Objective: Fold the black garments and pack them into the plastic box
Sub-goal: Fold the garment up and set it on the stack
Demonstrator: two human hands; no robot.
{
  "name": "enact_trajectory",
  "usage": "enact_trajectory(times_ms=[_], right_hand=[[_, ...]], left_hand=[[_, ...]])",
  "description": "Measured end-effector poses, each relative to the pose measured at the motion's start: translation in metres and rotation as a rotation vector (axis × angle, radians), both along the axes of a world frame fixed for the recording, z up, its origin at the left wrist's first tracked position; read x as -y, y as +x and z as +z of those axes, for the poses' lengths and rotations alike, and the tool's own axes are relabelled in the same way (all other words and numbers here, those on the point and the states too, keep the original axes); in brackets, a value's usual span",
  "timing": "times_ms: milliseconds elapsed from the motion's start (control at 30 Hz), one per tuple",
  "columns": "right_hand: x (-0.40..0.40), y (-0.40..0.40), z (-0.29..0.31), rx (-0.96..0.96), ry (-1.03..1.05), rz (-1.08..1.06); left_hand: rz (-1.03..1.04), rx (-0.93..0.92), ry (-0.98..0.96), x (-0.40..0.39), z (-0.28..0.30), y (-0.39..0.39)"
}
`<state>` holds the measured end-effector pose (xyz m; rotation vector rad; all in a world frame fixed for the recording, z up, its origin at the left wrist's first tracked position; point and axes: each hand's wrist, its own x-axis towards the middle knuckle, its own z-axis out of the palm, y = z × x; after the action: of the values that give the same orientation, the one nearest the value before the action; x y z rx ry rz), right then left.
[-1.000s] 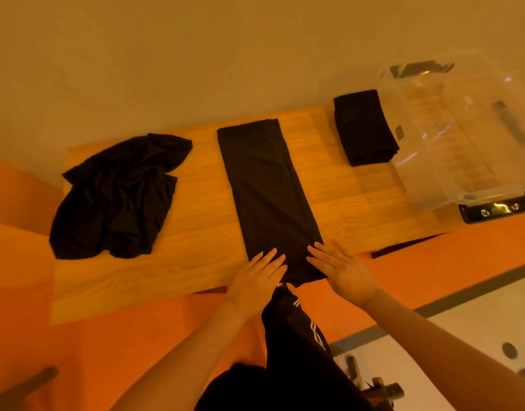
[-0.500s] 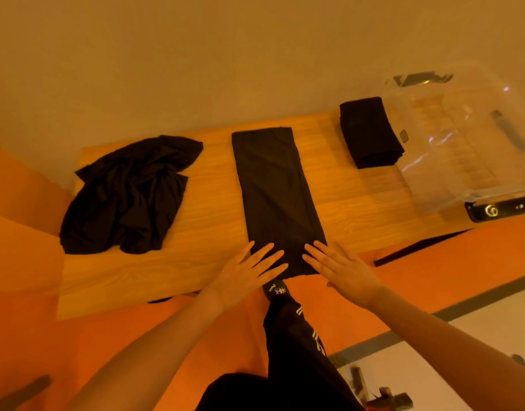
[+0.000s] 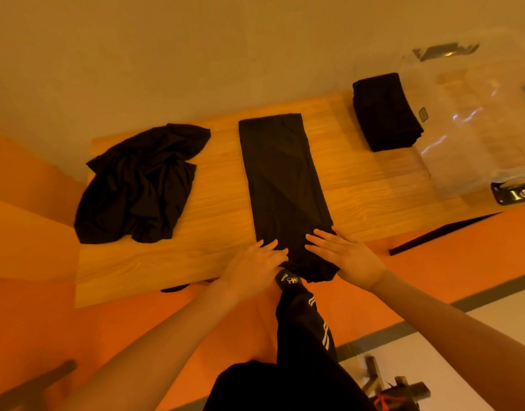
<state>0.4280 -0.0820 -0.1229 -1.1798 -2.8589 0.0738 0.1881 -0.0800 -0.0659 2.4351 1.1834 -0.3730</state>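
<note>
A black garment [image 3: 282,179] folded into a long narrow strip lies down the middle of the wooden table [image 3: 219,203]. Its near end hangs a little over the table's front edge. My left hand [image 3: 255,266] lies on that near end at its left side, fingers straight. My right hand [image 3: 342,253] rests flat on the right side of the same end. A crumpled black garment [image 3: 139,185] lies at the left. A neatly folded black garment [image 3: 384,112] sits at the back right, beside the clear plastic box [image 3: 477,114].
The plastic box stands on the table's right end with a dark latch [image 3: 513,192] at its near side. A pale wall runs behind the table. Orange floor lies in front, and my dark trouser leg [image 3: 302,321] is below the hands.
Both hands have stayed on the near end of the long garment and have drawn slightly closer around it. The view has shifted a little.
</note>
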Motion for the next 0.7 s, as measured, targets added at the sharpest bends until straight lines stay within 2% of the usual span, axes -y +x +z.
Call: enact_trajectory(times_ms=[67,133,233,400,467,533,600,700], right_hand=[[0.005,-0.001,0.009,-0.226,-0.201,-0.123],[0.007,-0.005,0.031,-0.48,-0.514,-0.372],[-0.002,-0.013,0.07,-0.778,-0.854,-0.626],[-0.042,-0.023,0.09,-1.195,-1.117,-0.868],[-0.063,-0.028,0.088,-1.229,-1.244,-0.854],[-0.084,-0.035,0.087,-1.109,-1.281,-0.793],[-0.108,-0.039,0.084,-1.062,-1.201,-0.835],[-0.148,-0.041,0.079,-1.12,-1.102,-0.98]], left_hand=[[0.383,0.243,-0.23,0.004,0.018,0.001],[0.663,0.52,-0.359,0.002,0.034,-0.002],[0.868,0.676,-0.378,-0.01,0.053,-0.005],[1.085,0.825,-0.475,-0.046,0.068,-0.002],[1.179,0.887,-0.519,-0.067,0.065,0.001],[1.237,0.898,-0.526,-0.088,0.061,0.004],[1.282,0.873,-0.499,-0.111,0.055,0.005],[1.3,0.825,-0.44,-0.146,0.044,0.002]])
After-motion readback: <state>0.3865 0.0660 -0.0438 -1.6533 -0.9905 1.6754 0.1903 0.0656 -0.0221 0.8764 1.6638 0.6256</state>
